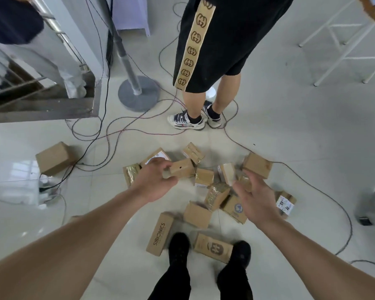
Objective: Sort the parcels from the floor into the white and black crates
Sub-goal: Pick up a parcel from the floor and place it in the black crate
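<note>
Several brown cardboard parcels [217, 195] lie in a heap on the white tiled floor in front of my feet. My left hand [154, 182] is over the far left of the heap and grips a small plain brown box [182, 168] between fingers and thumb. Over the right of the heap, my right hand [254, 197] has its fingers curled round a small tape-wrapped parcel [244, 181]; the grip is blurred. A long SIBIONICS box [159, 233] and a printed box [213, 247] lie by my black shoes. No crate is in view.
A person in black shorts and white sneakers [188, 121] stands just beyond the heap. Cables [117, 135] loop across the floor. A round stand base [139, 93], a stair railing [41, 92], a lone box [54, 158] at left and a white stool frame [342, 50].
</note>
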The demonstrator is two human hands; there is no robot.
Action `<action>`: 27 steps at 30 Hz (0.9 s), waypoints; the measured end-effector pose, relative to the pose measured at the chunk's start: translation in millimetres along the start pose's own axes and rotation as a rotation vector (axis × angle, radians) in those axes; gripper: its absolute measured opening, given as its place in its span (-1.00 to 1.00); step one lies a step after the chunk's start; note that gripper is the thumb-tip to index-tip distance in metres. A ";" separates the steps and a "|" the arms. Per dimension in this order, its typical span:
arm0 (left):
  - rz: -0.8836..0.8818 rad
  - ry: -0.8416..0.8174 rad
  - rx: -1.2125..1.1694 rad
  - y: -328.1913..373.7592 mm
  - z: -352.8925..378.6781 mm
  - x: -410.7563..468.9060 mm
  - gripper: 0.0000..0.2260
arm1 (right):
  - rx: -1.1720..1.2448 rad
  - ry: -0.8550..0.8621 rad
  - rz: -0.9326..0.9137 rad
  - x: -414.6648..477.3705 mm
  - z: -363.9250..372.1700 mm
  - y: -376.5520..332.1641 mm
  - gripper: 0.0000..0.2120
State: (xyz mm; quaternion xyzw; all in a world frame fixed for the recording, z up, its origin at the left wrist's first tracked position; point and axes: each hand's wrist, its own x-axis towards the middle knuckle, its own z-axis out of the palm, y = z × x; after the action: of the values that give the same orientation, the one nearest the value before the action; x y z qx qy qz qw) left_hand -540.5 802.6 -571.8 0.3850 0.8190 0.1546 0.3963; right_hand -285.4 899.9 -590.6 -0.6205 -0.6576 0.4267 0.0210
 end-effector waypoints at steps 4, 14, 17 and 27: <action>-0.044 0.035 -0.034 -9.9 10.7 14.9 -0.59 | -0.044 -0.037 -0.087 31.3 16.2 -2.1 -0.41; -0.106 0.032 -0.100 -48.1 93.7 85.9 -0.56 | -0.207 -0.142 -0.166 122.4 71.4 46.2 -0.37; -0.130 0.007 -0.105 -70.7 132.6 117.4 -0.55 | -0.262 -0.192 -0.173 161.1 104.4 73.7 -0.31; -0.207 -0.045 -0.117 -168.7 271.5 228.4 -0.55 | -0.494 -0.317 -0.253 296.6 241.8 171.7 -0.26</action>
State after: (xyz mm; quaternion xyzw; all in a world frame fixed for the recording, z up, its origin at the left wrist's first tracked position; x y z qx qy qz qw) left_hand -506.6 849.9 -960.4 0.2782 0.8348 0.1517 0.4502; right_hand -351.1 994.8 -993.8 -0.4458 -0.8084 0.3397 -0.1800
